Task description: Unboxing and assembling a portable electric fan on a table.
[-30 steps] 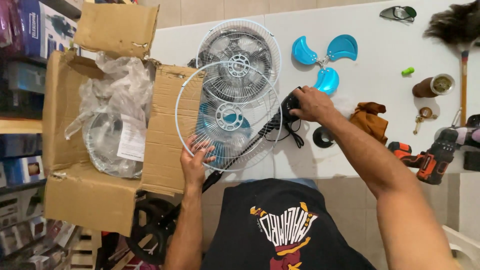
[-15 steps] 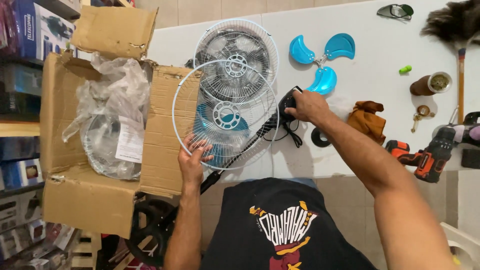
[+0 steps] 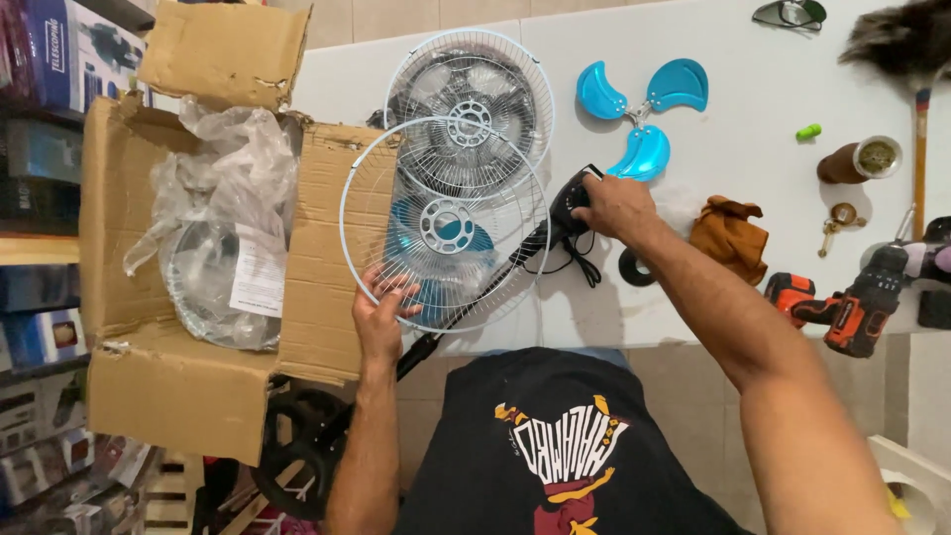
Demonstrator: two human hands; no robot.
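My left hand point(image 3: 381, 309) grips the lower rim of a white wire fan guard point(image 3: 444, 224), holding it tilted over a blue-bladed fan on a black pole point(image 3: 466, 302). My right hand point(image 3: 609, 205) rests on the black motor housing point(image 3: 568, 201) of that fan, fingers wrapped over it. A second white wire guard point(image 3: 470, 96) lies behind on the white table point(image 3: 753, 149). A loose blue three-blade propeller point(image 3: 642, 106) lies just beyond my right hand. The fan's round black base point(image 3: 302, 461) hangs below the table edge.
An open cardboard box point(image 3: 188, 287) with clear plastic wrapping and another guard stands at the left. A brown cloth point(image 3: 731, 236), an orange-and-black drill point(image 3: 842, 307), a black ring point(image 3: 632, 267), a brown cup point(image 3: 858, 160) and a feather duster point(image 3: 906, 45) lie at the right.
The view has shifted slightly; both hands keep their hold on the guard and the motor housing, and the guard has barely moved.
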